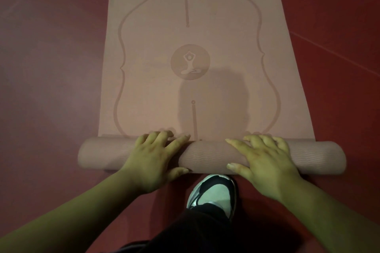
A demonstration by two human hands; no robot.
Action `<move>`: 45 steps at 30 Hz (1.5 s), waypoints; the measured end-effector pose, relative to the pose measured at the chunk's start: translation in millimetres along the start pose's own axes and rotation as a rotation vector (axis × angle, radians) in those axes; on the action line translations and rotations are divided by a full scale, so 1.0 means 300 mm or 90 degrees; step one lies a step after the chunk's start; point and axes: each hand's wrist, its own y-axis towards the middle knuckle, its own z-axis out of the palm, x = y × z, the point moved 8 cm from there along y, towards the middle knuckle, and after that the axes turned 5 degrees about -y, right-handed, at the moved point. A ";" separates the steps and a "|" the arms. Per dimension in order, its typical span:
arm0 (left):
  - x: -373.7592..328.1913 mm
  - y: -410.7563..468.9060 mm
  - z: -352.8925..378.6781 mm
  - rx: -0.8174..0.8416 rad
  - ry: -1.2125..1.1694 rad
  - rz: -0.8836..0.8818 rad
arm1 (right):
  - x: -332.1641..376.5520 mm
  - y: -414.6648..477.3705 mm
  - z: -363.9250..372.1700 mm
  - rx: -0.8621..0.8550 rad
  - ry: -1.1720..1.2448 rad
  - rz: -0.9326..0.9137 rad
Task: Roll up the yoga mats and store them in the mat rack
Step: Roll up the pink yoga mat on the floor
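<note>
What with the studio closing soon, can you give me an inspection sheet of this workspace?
Surface: dark red floor, a thin pale line crossing it at right.
Job's things: pink yoga mat, near end wound into a roll, the rest lying flat.
Clutter: nothing seen.
Grippers: left hand and right hand lie over the roll, fingers spread.
Cables: nothing seen.
Surroundings: a sneaker just behind the roll.

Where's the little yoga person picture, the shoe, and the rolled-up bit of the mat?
yoga person picture (pixel 190 61): head view, middle of the round emblem.
shoe (pixel 213 193): head view, its pale toe top.
rolled-up bit of the mat (pixel 207 155): head view, ribbed middle of the roll.
</note>
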 end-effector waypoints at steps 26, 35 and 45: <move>0.031 0.019 -0.008 -0.057 -0.026 0.000 | 0.002 0.052 -0.041 -0.010 -0.013 -0.001; 0.097 0.116 -0.013 0.078 -0.069 -0.018 | 0.006 0.032 -0.028 -0.078 -0.013 0.037; 0.043 0.068 -0.036 -0.068 -0.037 0.013 | -0.003 0.069 -0.062 -0.040 -0.014 0.020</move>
